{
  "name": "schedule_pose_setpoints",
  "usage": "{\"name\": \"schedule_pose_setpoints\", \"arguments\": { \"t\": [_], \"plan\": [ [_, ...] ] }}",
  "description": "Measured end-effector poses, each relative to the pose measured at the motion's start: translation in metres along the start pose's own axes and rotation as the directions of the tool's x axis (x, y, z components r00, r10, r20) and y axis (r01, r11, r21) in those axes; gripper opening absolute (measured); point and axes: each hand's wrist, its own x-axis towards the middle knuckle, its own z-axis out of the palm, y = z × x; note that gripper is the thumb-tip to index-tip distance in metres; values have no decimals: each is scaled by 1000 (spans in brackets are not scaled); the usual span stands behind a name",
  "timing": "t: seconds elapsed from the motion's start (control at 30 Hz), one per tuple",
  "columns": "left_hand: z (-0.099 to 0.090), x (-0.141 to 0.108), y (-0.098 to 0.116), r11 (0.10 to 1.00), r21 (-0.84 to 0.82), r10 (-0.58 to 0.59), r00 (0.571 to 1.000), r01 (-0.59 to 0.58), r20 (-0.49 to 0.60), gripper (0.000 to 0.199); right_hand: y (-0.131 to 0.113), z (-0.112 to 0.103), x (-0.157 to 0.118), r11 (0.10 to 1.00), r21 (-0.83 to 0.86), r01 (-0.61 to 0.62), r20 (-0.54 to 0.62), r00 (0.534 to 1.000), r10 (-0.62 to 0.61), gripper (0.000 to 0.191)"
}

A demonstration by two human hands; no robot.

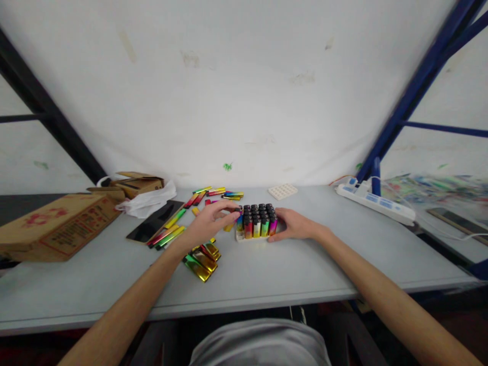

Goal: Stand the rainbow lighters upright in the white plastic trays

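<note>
Several colourful lighters with black tops (256,227) stand upright in rows in a white tray (244,239) at the middle of the table. At the tray's left end, my left hand (213,219) pinches the top of a blue-and-yellow lighter (239,223). My right hand (293,225) is curved round the tray's right end, thumb and fingers apart at its side. Left of the tray, shiny lighters (202,262) lie in a pile beneath my left forearm, and more colourful lighters (175,218) lie scattered behind it.
A dark flat panel (154,223), a white bag (150,201) and cardboard boxes (64,223) are on the left. An off-white grid tray (282,191) lies near the wall. At the right are a power strip (375,202) and a blue frame post (412,91).
</note>
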Motion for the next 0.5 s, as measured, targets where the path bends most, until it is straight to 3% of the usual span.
{"name": "schedule_pose_setpoints", "arguments": {
  "t": [0.23,0.5],
  "plan": [
    [0,-1,-7,953,286,86,995,-97,50,27,-5,-1,0,1000,18,-23,8,1000,23,69],
    [1,-3,-1,996,44,-74,996,72,50,28,0,0,0,1000,0,-5,6,1000,5,73]
  ]
}}
